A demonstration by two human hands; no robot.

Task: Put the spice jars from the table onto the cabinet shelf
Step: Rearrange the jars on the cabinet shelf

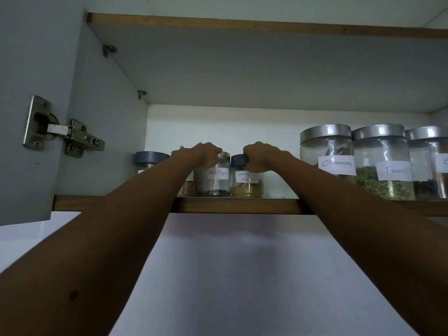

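Two hands are up at the cabinet shelf (232,205), and I look at them from below. My left hand (206,154) is closed over the top of the Black Pepper jar (214,180), with the fingers curled around its metal lid, so I take it as grasping this jar. My right hand (263,155) is closed on the dark lid of the Garam Masala jar (246,184), the fingers wrapped at the lid's right side. Both jars stand upright on the shelf, just beside each other, near the front edge. The pepper jar has dark grains at the bottom; the masala jar has yellow-brown powder.

To the left of my left forearm stands one more small jar with a grey lid (151,161), partly hidden, and between it and the pepper jar I see a part of another jar (186,187), but my arm covers most of it and I cannot read its label.

On the right side of the shelf, well apart from my hands, stand three bigger glass jars with silver lids: the Cinnamon jar (327,154), the Fennel jar (383,163), and a third jar (429,163) that is cut by the frame edge. The cabinet door (26,69) is open at the left, with its metal hinge (63,132) showing.
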